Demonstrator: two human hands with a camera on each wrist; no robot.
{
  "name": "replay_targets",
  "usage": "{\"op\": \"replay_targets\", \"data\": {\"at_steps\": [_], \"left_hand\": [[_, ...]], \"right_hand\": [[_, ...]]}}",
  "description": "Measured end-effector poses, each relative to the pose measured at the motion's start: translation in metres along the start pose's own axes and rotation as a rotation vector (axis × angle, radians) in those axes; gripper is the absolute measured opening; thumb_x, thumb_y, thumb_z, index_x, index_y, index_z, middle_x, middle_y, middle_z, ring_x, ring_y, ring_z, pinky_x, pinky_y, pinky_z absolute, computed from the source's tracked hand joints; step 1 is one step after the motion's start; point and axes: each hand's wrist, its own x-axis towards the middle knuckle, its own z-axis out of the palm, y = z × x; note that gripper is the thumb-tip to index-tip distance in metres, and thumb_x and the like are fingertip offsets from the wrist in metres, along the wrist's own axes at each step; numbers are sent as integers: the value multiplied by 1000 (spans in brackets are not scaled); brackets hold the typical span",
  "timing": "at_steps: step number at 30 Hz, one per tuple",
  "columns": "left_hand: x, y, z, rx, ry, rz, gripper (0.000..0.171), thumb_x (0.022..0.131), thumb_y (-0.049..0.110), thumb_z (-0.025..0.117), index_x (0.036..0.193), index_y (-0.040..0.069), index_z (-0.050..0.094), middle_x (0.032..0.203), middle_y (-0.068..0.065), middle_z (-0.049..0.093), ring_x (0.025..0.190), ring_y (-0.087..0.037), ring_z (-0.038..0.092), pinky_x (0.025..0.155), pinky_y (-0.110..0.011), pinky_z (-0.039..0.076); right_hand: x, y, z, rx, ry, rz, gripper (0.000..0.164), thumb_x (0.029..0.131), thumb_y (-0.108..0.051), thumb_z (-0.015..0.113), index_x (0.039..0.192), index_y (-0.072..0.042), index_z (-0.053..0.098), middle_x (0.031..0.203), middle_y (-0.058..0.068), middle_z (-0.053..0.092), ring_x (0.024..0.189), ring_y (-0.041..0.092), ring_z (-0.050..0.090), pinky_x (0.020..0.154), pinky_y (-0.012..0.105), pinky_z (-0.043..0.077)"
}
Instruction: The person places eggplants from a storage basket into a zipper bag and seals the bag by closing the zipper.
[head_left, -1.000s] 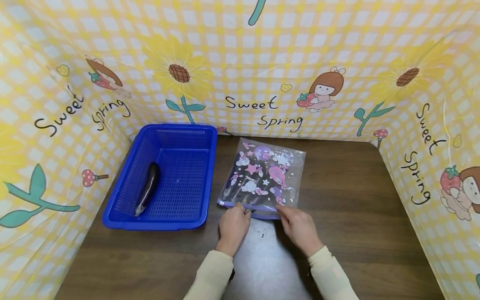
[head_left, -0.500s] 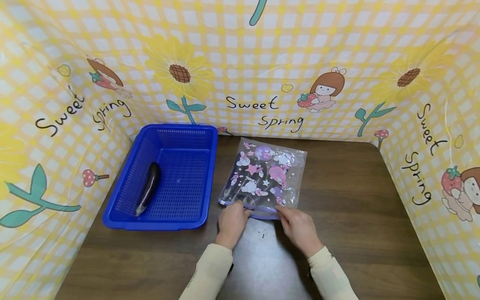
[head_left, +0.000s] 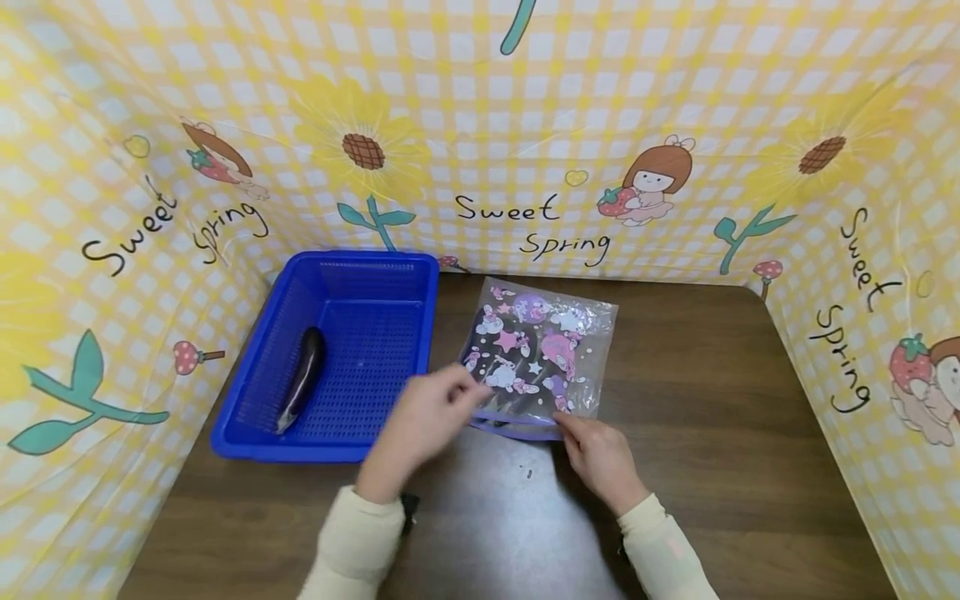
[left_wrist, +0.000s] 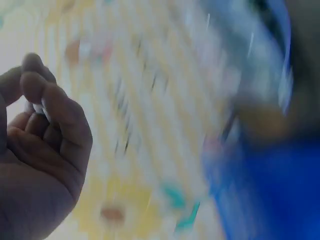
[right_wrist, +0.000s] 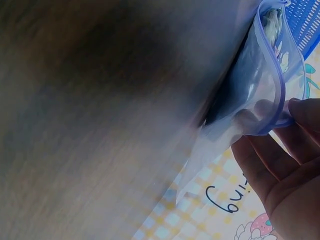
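A clear zip bag printed with pink and white cartoon figures lies flat on the table, its purple zip edge toward me. My right hand pinches that edge near the bag's right corner. In the right wrist view the purple mouth gapes a little between thumb and fingers. My left hand, off the edge, hovers over the bag's left corner with loosely bent fingers and holds nothing. Left of it an eggplant lies in the blue basket.
The basket stands on the left of the brown wooden table. Yellow checked cloth walls the table at the back and both sides. A small dark speck lies in front of the bag. Motion blurs the left wrist view.
My left hand has let go of the bag's zip edge and moved up and left toward the basket. The right hand keeps its pinch; bag and eggplant stay in place.
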Motion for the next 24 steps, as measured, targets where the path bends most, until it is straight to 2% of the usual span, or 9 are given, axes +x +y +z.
{"op": "replay_targets", "data": {"at_steps": [3,5,7,9,12,15,19,21,24], "left_hand": [[3,-21,-44,114,172,-87,27,102,40,60,101,15,68,82,-2,64,71,-23,59,66,-43,49],[3,-44,-67,211,199,-205,36,103,40,56,114,7,66,99,-14,66,87,-34,62,76,-51,49],[1,-71,-83,280,121,-359,52,104,42,51,132,-2,56,120,-30,58,107,-48,56,85,-61,45],[-2,-97,-92,311,-1,-488,69,105,44,48,145,-11,40,135,-42,42,121,-59,43,91,-70,40],[-6,-131,-97,296,-154,-616,84,104,47,46,150,-18,20,142,-49,24,127,-67,30,96,-75,33],[-8,-153,-97,266,-203,-653,84,104,46,46,149,-19,19,140,-50,24,126,-68,30,96,-75,32],[-7,-166,-91,268,-161,-648,77,103,41,50,149,-16,25,138,-50,25,124,-68,31,94,-75,33],[-6,-169,-89,279,-142,-643,65,103,36,52,143,-13,36,133,-50,29,119,-67,36,89,-74,37],[-6,-171,-88,305,-157,-623,45,104,27,51,130,-10,50,125,-48,36,112,-64,45,83,-69,42]], "right_hand": [[0,1,0,-2,7,-2,26,80,1,80,106,-4,75,92,12,75,74,29,72,61,44,56],[0,0,0,-8,-1,-1,26,81,0,80,105,-4,75,92,12,75,74,28,72,61,44,56],[0,0,0,-12,-11,1,26,81,1,80,105,-4,75,92,12,75,74,28,72,61,44,56],[-1,0,-1,-16,-17,4,26,80,1,80,105,-3,75,92,12,75,74,28,72,62,43,56],[-1,0,-2,-18,-18,6,26,79,2,81,105,-3,76,92,12,75,75,28,72,62,43,56],[-1,0,-2,-15,-22,7,26,80,1,80,105,-3,76,93,12,75,76,28,72,63,44,56],[0,0,-1,-4,-28,16,25,81,1,80,106,-4,76,93,12,75,76,28,72,63,44,56],[0,1,0,0,-26,17,25,81,0,80,106,-4,76,93,11,75,75,28,72,63,44,56],[-1,2,1,0,-20,11,25,81,0,80,105,-4,76,92,11,75,74,27,72,62,44,56]]}}
